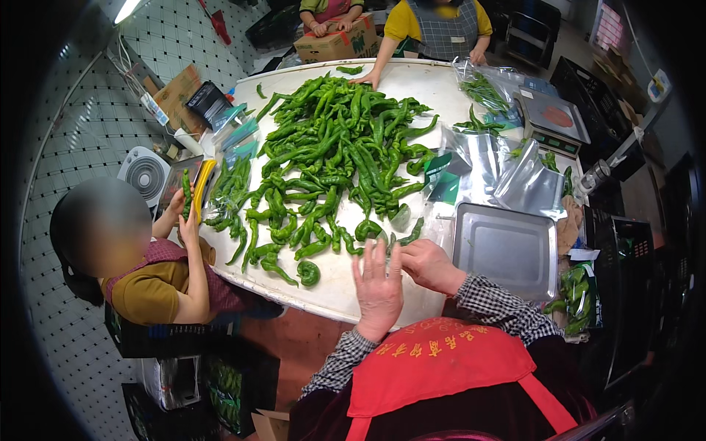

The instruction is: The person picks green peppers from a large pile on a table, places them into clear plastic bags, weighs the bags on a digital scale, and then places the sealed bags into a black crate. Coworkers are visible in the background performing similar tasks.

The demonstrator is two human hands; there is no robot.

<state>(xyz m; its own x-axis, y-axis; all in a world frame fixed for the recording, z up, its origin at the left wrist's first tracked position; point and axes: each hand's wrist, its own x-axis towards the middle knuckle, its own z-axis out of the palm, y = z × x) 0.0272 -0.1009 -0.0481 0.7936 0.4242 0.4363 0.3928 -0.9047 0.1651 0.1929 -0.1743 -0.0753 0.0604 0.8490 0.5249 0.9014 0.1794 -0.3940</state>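
My left hand [378, 286] is raised over the near edge of the white table [336, 295], palm down with its fingers apart and nothing seen in it. Beside it on the right, my right hand [430, 265] is bent with its fingertips close together near a piece of clear plastic; whether it grips the plastic I cannot tell. Just beyond my hands lies a green pepper [411, 232], and a large heap of long green peppers [331, 138] spreads over the middle of the table. One curled pepper [308, 273] lies left of my left hand.
An empty metal tray [504, 248] lies to the right, with clear plastic bags [485, 165] and a scale [554, 116] beyond. A co-worker [160, 275] at the left holds a pepper [187, 193]. Two more people stand across the table, one by a cardboard box [336, 41].
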